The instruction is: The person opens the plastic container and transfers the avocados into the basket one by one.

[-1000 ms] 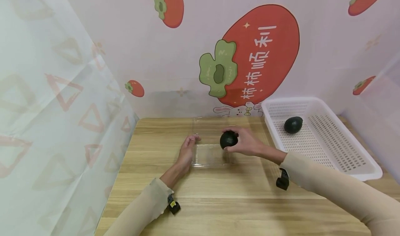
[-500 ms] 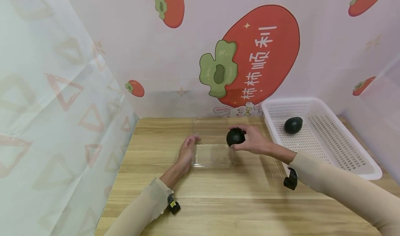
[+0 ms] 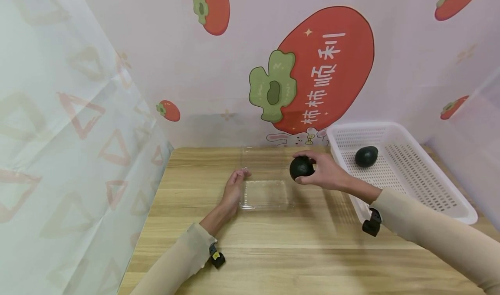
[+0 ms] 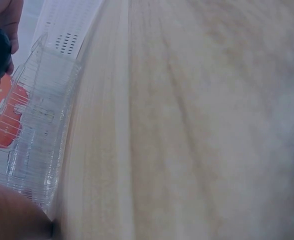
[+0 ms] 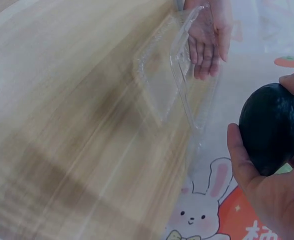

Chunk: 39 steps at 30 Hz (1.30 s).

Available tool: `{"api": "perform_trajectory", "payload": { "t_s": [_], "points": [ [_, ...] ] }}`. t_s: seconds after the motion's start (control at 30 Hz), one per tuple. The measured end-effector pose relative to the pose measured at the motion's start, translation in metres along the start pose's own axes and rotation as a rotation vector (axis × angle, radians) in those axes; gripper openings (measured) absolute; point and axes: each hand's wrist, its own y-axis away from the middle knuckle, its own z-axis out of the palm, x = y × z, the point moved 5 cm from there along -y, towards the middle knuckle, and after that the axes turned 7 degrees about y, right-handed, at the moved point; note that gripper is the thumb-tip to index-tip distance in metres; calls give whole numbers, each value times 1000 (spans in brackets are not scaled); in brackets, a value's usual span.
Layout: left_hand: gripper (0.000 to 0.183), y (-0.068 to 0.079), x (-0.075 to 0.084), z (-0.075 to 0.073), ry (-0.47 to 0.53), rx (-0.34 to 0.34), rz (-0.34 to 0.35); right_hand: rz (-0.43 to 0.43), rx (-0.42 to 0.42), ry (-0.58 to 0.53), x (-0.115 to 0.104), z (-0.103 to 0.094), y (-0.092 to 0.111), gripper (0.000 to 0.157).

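Observation:
A dark, nearly black avocado (image 3: 300, 169) is gripped in my right hand (image 3: 327, 171), thumb on one side and fingers on the other. It hangs above the table, just right of a clear plastic clamshell box (image 3: 265, 207). The box's lid (image 3: 261, 156) is raised toward the wall, and nothing shows inside. At the box's left side rests my left hand (image 3: 232, 193). Through the plastic, the right wrist view shows its fingers (image 5: 204, 57) extended along the wall. A second avocado (image 3: 366, 156) lies in the white basket (image 3: 455, 214) at the right.
The wooden table (image 3: 250, 260) runs up to a wall covering (image 3: 218, 78) printed with persimmons. White patterned cloth (image 3: 78, 156) borders the left side. The basket's left rim stands near my right forearm.
My right hand has moved right and slightly away from me with the avocado, from over the box to beside it. The left hand and the box have stayed put.

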Motion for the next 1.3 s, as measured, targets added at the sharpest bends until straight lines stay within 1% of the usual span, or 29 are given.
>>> {"api": "perform_trajectory", "payload": {
  "t_s": [0.13,0.4,0.63,0.8,0.97,1.13,1.3],
  "points": [
    [37,1,0,0,-8,-1,6,14,1,-6,4,-5,0,64],
    [37,1,-1,0,-16,-17,10,39,23,31,14,-17,5,65],
    [38,2,3,-1,-28,-17,16,42,7,32,19,-36,6,67],
    [38,1,2,0,-21,-44,7,57,6,48,26,-45,11,69],
    [36,-1,1,0,-13,-31,4,38,9,54,29,-49,14,68],
    [34,-1,1,0,3,-14,-2,37,21,84,35,-54,18,68],
    [35,-1,1,0,-2,-21,3,20,24,84,39,-61,22,68]
  ]
}}
